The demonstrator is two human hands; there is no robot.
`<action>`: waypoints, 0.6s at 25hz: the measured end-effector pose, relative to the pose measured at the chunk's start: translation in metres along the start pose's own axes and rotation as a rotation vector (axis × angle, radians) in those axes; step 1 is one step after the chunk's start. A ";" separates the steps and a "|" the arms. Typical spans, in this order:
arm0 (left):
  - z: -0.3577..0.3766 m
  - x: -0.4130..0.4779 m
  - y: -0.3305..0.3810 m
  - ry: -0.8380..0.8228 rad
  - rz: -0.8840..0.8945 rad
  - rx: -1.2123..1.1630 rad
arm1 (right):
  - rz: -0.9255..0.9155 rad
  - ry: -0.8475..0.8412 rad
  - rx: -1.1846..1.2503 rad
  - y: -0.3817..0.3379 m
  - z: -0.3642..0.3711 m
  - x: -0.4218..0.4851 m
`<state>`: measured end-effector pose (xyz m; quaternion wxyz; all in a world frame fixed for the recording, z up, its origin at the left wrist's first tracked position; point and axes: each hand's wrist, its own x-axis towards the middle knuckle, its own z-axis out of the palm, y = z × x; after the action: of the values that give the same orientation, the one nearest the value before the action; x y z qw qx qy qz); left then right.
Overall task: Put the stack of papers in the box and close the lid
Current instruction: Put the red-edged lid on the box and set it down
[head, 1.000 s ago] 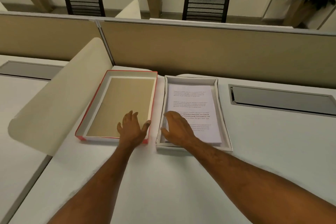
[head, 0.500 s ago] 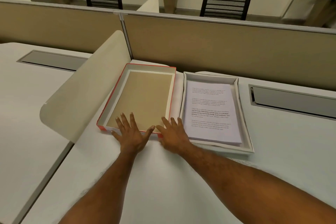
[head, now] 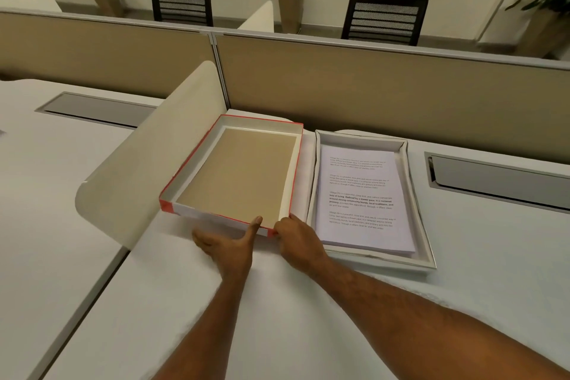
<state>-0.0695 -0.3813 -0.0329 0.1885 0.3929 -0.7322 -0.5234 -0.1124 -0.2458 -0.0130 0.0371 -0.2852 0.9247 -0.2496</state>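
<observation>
The red-edged lid (head: pixel 237 176) lies upside down, showing a brown inside, with its near edge lifted off the desk. My left hand (head: pixel 226 245) holds that near edge, thumb on the rim and fingers underneath. At the lid's near right corner, my right hand (head: pixel 296 239) grips it too. To the right sits the white box (head: pixel 410 210), open, with the stack of printed papers (head: pixel 362 197) lying flat inside it.
A curved cream divider (head: pixel 148 157) rises just left of the lid. A tan partition wall (head: pixel 370 95) runs behind lid and box. Grey cable hatches (head: pixel 499 182) are set in the white desk (head: pixel 277 318). Chairs and potted plants stand beyond.
My right hand left the papers and moved to the lid's near right corner. Both hands went from lying flat to gripping the lid, and its near edge has risen.
</observation>
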 end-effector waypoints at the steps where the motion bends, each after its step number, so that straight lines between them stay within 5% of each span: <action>1: 0.003 0.000 0.003 -0.045 -0.003 -0.086 | 0.011 0.018 0.064 -0.002 -0.003 -0.001; 6: 0.005 -0.005 0.033 -0.183 0.087 -0.289 | 0.093 0.097 0.365 -0.007 -0.015 -0.007; 10: 0.004 -0.015 0.057 -0.187 0.291 -0.296 | 0.040 0.115 0.269 -0.009 -0.050 -0.014; 15: -0.007 -0.018 0.067 -0.261 0.513 -0.164 | 0.170 0.416 0.517 -0.014 -0.135 -0.006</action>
<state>-0.0790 -0.3624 0.0335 0.2501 0.1077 -0.7808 -0.5623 -0.1290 -0.1934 0.1110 -0.0603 -0.1312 0.8392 -0.5244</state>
